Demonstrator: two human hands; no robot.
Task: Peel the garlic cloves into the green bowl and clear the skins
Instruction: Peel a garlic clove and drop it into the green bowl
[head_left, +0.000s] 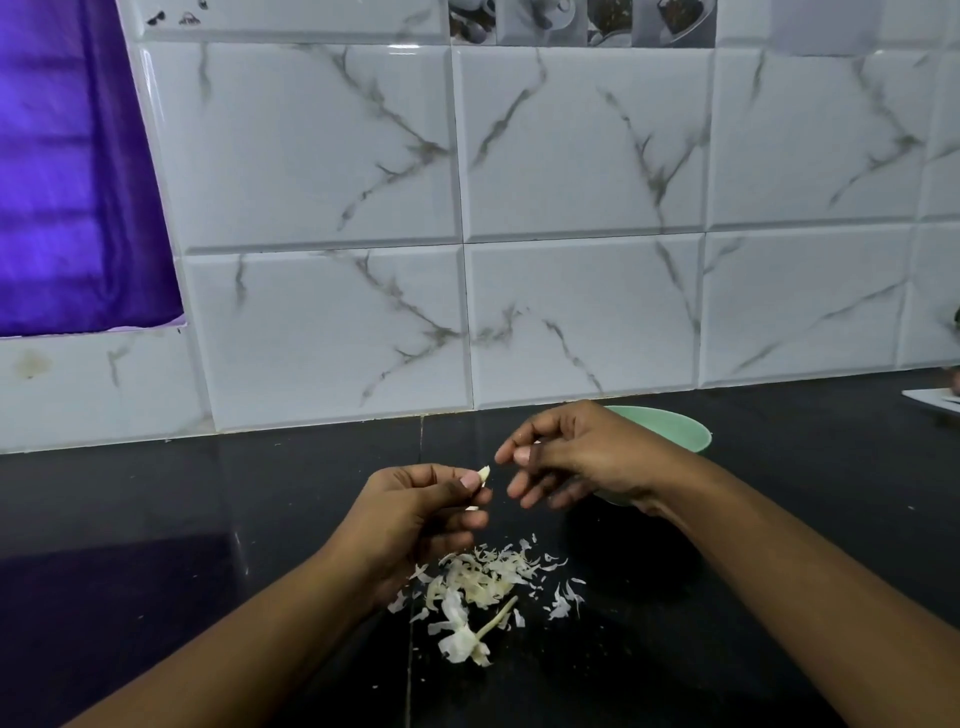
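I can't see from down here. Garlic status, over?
Left hand pinches a garlic clove. Right hand beside it, grip unclear. Green bowl behind right hand. Skins piled on counter.

The skins (483, 582) lay on the counter (208, 493). The bowl (670, 426) stood behind them to the right, near the wall (571, 312). A clove (483, 473) was in the left hand (415, 509).

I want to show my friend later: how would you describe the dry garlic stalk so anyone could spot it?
On the black counter, nearer the camera than the green bowl, lies a pile of pale garlic skins. At its near edge is the stalk, the only long thin stick among flat papery flakes.
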